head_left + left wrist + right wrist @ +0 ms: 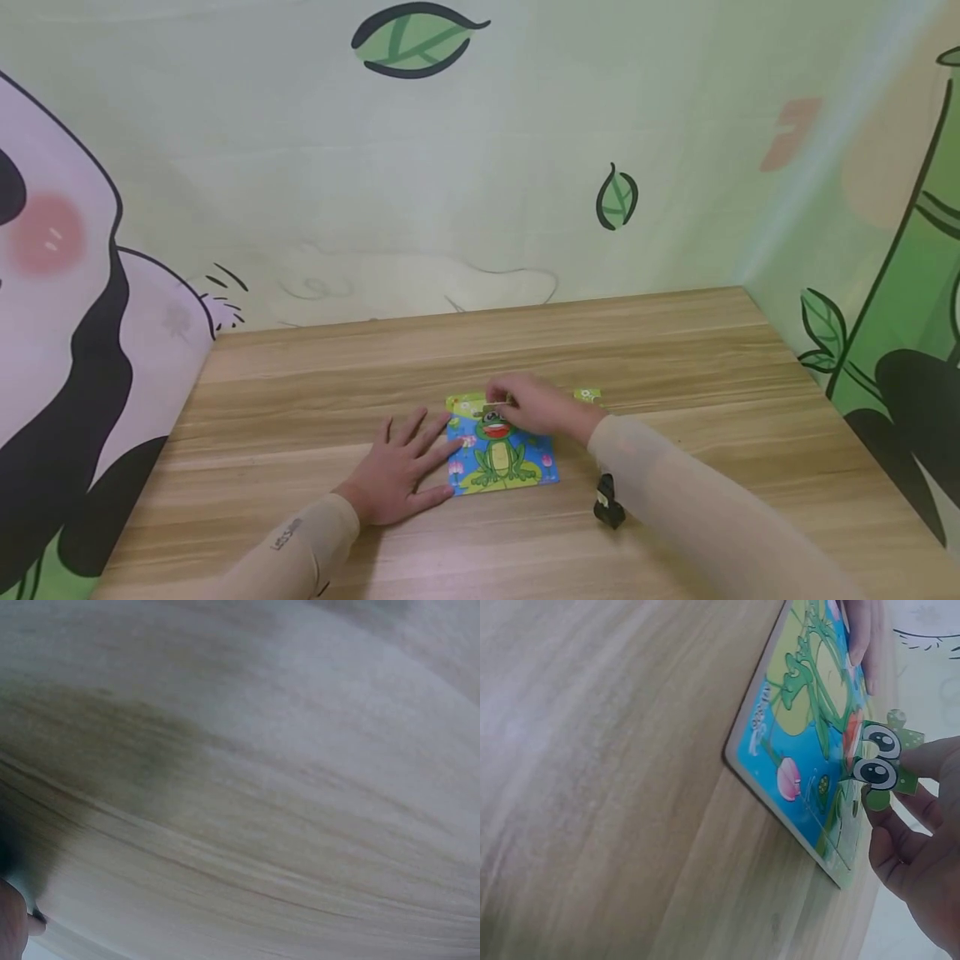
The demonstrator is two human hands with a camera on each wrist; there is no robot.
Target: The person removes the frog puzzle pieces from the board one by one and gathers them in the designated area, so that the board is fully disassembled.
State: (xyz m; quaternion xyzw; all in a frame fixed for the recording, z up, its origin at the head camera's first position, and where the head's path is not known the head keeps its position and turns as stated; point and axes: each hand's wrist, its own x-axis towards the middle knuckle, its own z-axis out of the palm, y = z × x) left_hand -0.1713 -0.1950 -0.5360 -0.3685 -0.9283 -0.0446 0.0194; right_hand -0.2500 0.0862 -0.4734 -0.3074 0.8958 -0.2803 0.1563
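Note:
A frog puzzle board [501, 458] lies flat on the table, blue and green with a frog picture. My right hand [536, 407] is over its upper part; in the right wrist view that hand [922, 832] pinches a green puzzle piece [881, 761] with two big eyes, tilted up at the board [787, 727]. My left hand [401, 471] rests with spread fingers at the board's left edge. Only a bit of the left hand [11, 922] shows in the left wrist view.
Another small green piece [588, 395] lies beyond my right wrist. A black object [608, 502] hangs at the right sleeve. The wooden table [300, 375] meets a printed wall cloth [487, 208] at the back.

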